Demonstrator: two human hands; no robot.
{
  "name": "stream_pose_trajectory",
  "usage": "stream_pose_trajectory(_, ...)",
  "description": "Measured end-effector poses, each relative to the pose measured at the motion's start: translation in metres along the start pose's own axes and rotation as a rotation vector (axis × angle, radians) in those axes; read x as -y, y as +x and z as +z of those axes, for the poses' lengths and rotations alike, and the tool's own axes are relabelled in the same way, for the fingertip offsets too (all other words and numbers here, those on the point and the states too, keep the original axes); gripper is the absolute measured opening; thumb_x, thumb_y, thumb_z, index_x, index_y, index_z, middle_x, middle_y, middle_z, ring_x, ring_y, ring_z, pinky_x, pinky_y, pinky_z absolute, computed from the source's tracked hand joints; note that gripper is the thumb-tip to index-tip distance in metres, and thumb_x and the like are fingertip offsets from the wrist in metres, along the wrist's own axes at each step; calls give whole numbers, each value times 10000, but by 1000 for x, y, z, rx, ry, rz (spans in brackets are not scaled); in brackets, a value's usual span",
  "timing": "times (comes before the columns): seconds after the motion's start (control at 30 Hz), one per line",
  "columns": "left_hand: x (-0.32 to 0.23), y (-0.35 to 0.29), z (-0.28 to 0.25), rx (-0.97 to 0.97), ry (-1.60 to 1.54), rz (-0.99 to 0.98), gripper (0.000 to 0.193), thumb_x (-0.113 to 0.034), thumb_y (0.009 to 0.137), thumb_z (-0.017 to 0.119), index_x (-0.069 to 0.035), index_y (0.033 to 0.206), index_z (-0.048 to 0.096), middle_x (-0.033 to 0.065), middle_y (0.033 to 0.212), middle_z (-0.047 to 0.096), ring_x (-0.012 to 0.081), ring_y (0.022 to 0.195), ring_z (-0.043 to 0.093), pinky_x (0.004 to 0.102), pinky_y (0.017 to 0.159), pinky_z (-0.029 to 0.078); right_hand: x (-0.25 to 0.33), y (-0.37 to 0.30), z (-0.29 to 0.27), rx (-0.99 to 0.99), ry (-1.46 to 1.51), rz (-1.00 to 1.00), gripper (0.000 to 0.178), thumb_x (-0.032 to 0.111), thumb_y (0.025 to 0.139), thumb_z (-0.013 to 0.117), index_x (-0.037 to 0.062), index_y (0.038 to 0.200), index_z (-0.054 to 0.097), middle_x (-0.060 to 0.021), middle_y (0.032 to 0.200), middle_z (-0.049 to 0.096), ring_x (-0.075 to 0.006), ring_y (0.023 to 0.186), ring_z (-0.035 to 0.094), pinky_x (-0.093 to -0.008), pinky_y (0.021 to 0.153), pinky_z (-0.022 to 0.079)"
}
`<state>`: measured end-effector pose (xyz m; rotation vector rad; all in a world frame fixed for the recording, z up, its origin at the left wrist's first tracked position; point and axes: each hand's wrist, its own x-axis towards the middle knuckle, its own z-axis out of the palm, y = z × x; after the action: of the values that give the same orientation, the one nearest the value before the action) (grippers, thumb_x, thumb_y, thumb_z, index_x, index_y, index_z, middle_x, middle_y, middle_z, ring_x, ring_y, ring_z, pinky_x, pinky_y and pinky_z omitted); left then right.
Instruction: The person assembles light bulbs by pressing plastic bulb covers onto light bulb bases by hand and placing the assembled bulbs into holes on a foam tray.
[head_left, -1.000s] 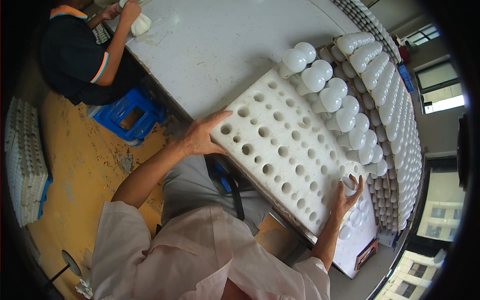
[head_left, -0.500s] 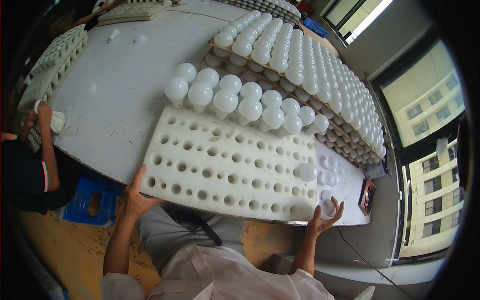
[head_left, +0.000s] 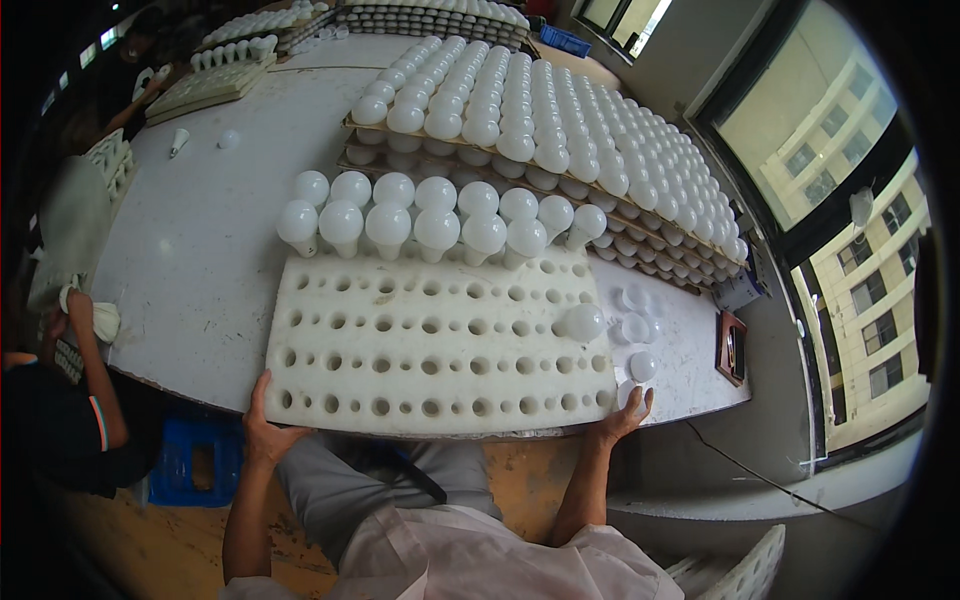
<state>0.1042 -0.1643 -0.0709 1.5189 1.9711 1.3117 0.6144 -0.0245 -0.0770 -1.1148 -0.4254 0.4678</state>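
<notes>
A white foam tray [head_left: 455, 345] with rows of holes lies at the table's front edge. My left hand [head_left: 270, 425] grips its left front corner, fingers along the side and thumb along the front. At the right front corner is my right hand [head_left: 622, 418], its thumb and fingers apart and pointing up beside a translucent dome cover [head_left: 630, 394]. Along the tray's far edge stand two rows of white light bulbs [head_left: 437, 228], and a single bulb [head_left: 584, 323] sits near its right side. More dome covers [head_left: 635, 328] lie just right of the tray.
Behind the tray rise stacked layers of white bulbs [head_left: 530, 120]. A small brown framed box [head_left: 731, 348] lies at the right table edge by the window. Another person's arm [head_left: 88, 355] is at the left, above a blue crate [head_left: 190, 465]. Foam trays [head_left: 205, 88] lie far left.
The whole view has swung, so the tray looks straighter to me. My right hand has drawn its fingers closer together at the tray corner. My left hand stays at its corner.
</notes>
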Motion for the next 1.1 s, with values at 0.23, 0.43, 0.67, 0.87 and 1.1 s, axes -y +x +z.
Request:
stream_pose_trajectory(0.23,-11,4,-4,14,71,-53,1114,-162,417,950,-33,1365,378,208,1168,624,274,1069,628,378,905,522,-1,3,-3,16,-95,39,578,327,906,587,32,1358,382,-167,1292,446,-278,1172,469,-416,975,420)
stream_pose_trajectory(0.43,-7,6,-7,10,45,-52,1108,-197,424,952,-44,1362,383,212,1158,628,288,1045,642,389,885,533,5,1,-7,113,-87,86,625,371,911,567,-12,1361,362,-184,1317,422,-280,1190,460,-416,989,417)
stream_pose_trajectory(0.67,-8,2,-6,27,-6,-59,1121,-205,467,939,-25,1388,327,220,1221,582,304,1095,610,404,921,513,11,-2,-7,229,15,128,685,387,900,555,-1,1396,283,-204,1305,403,-309,1176,473,-452,967,437)
stream_pose_trajectory(0.87,-10,2,-10,40,18,-23,1120,-219,482,936,-3,1391,317,222,1249,560,303,1131,587,402,927,509,-2,5,-7,167,-11,92,637,378,918,496,-18,1385,319,-175,1334,397,-302,1198,459,-443,987,420)
stream_pose_trajectory(1.1,-5,3,-13,-1,39,63,1065,-328,550,920,-2,1386,345,237,1225,571,317,1115,598,391,924,507,2,7,-10,281,47,220,529,404,949,433,-36,1243,425,-167,1208,478,-290,1071,543,-436,875,492)
